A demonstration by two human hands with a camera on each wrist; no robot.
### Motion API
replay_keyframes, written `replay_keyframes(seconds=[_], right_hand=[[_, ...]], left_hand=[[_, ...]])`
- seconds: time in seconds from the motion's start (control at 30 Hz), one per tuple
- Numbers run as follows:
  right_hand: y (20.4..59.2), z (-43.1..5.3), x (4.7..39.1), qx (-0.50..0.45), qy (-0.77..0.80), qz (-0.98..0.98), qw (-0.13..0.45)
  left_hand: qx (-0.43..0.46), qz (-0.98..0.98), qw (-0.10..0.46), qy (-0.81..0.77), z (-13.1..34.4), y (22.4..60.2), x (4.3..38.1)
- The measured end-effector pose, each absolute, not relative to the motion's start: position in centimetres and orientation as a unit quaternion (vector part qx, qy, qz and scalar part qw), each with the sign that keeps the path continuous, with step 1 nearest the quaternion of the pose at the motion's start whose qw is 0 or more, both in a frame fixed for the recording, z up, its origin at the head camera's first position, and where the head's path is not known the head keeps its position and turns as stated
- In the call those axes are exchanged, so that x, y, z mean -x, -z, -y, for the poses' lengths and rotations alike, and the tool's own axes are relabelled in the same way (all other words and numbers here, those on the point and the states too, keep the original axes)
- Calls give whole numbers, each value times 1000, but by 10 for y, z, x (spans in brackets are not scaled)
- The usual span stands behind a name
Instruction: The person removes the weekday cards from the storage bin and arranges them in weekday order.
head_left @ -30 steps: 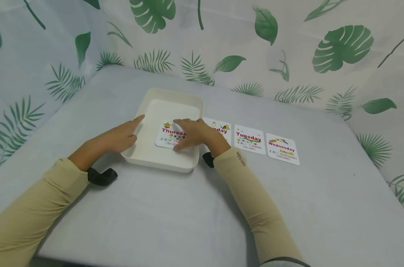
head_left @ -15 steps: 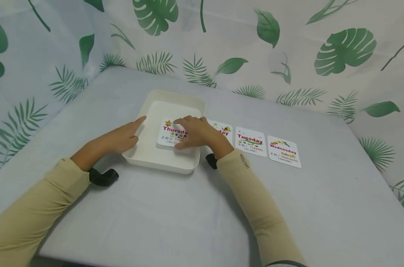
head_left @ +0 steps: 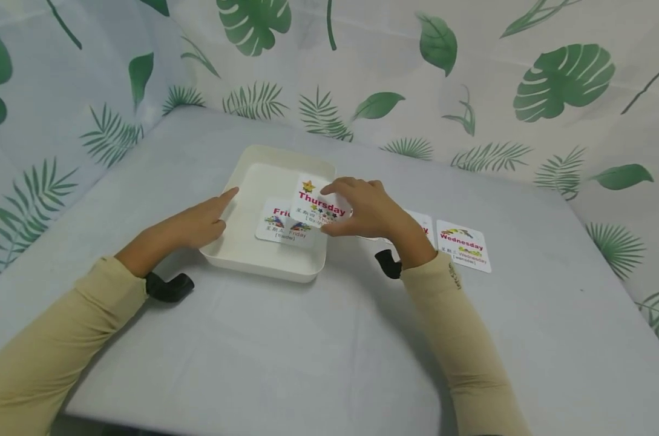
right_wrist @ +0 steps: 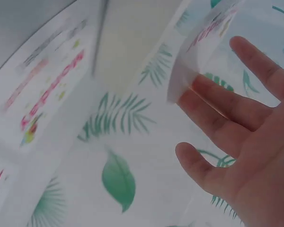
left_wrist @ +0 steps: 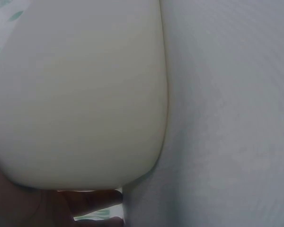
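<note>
My right hand (head_left: 370, 209) pinches a white card marked "Thursday" (head_left: 321, 208) between thumb and fingers, above the right side of a cream tray (head_left: 253, 267). A "Friday" card (head_left: 282, 233) lies in the tray, partly covered by the Thursday card. In the right wrist view, fingertips (right_wrist: 189, 101) meet the card's edge (right_wrist: 182, 78). My left hand (head_left: 182, 225) holds the tray's left side, index finger stretched over the rim. In the left wrist view, fingers (left_wrist: 99, 201) show past the tray's wall (left_wrist: 85, 109).
Right of the tray, a "Wednesday" card (head_left: 464, 245) lies on the pale tablecloth (head_left: 285, 357). Beside it, another card (head_left: 424, 222) is mostly hidden by my right hand. A leaf-patterned cloth (head_left: 471, 79) hangs behind the table.
My right hand has lifted the Thursday card up and to the right, which uncovers the Friday card in the tray. My left hand has stayed on the tray.
</note>
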State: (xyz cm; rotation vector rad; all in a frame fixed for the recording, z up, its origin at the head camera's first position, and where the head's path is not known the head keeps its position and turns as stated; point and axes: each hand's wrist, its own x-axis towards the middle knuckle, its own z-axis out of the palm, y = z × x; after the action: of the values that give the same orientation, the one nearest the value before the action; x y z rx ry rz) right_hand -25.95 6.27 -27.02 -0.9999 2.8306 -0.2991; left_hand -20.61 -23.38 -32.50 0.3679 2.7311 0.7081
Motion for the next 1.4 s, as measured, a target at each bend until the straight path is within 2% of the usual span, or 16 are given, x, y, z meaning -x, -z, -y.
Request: replay_keyframes(seconds=[0.27, 0.43, 1.07, 1.4], right_hand=[[284, -112, 255, 295, 61, -951, 72], [293, -124, 241, 321, 24, -944, 74], [310, -113, 210, 359, -15, -931, 69], [310, -107, 203, 340, -47, -934, 96]], left_hand=[[-118, -953, 142, -241, 233, 325, 208], [-111, -954, 140, -239, 233, 323, 207], [-110, -954, 146, -238, 231, 323, 208], [-118, -951, 148, -245, 231, 323, 205]])
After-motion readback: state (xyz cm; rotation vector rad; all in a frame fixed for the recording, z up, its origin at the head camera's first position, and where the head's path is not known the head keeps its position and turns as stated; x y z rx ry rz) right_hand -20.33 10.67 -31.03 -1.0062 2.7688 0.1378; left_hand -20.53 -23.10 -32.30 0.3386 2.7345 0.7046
